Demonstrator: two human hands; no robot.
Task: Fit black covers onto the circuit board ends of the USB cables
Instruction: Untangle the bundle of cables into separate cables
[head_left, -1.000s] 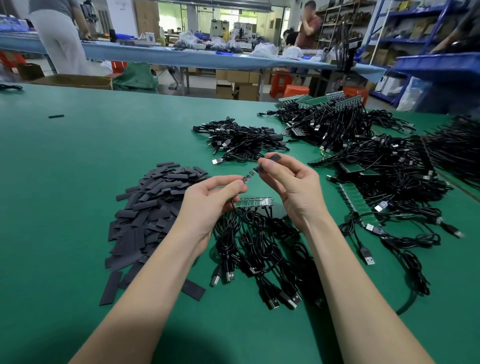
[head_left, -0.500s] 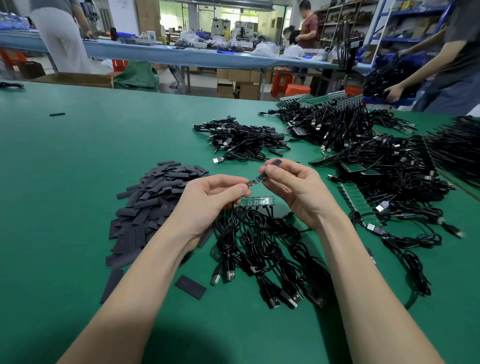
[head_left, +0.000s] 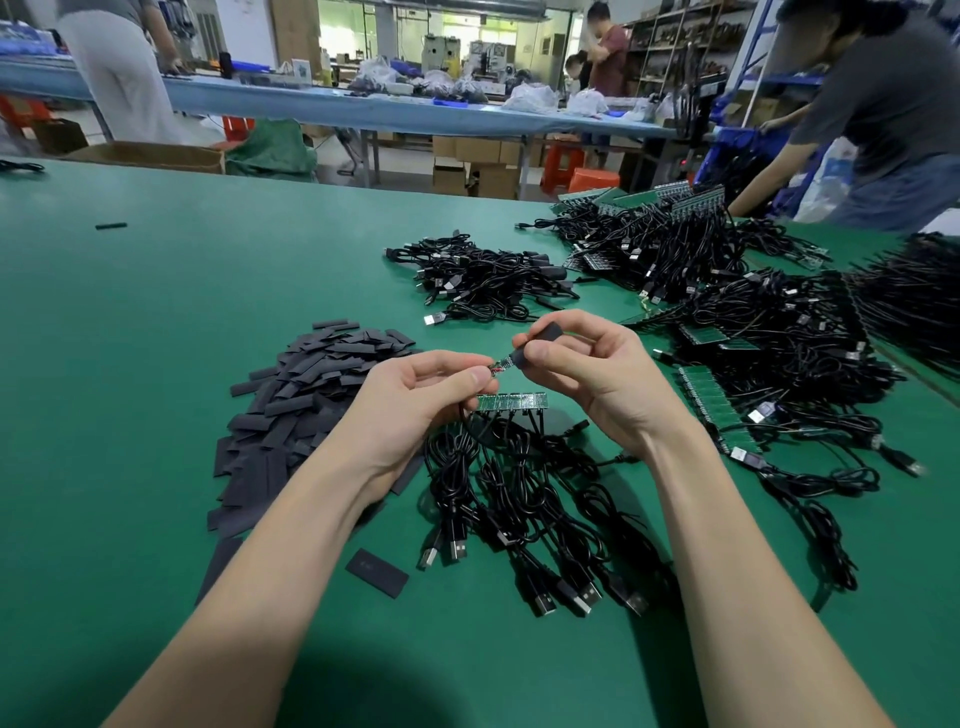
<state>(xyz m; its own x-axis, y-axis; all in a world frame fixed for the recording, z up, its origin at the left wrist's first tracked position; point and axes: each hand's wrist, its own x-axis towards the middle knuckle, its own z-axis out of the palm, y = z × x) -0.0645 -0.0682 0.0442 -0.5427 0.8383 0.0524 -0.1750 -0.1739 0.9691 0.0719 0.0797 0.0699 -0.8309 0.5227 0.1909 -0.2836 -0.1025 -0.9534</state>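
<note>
- Above the middle of the bench, held clear of its surface, the cover (head_left: 540, 340) sits pinched between the thumb and fingertips of the right hand (head_left: 597, 379), its open mouth turned down-left toward the board end (head_left: 497, 367).
- Only the cover's upper tip shows past the fingers and its lower mouth below the thumb; the grip hides the middle, so how far the board has gone in I cannot tell, though red wire and a short bit of board show bare between the two hands.
- Just left of it, the left hand (head_left: 415, 400) pinches the cable close behind the board, thumb against forefinger, likely to keep the thin board stiff and aimed at the sleeve.
- Both grips lie near the joint, which should give fine control for sliding one part over the other.
- Directly under the hands a strip of boards (head_left: 511, 401) lies on the bench with its cables (head_left: 519, 499) trailing toward the near edge, plugs nearest the person; these look uncovered, so I judge them waiting their turn.
- Left of the hands, the pile of covers (head_left: 301, 400) lies within easy reach of the left hand, with one stray cover (head_left: 376, 572) toward the near edge.
- Toward the far and right edges lie more cable heaps (head_left: 727, 312).
</note>
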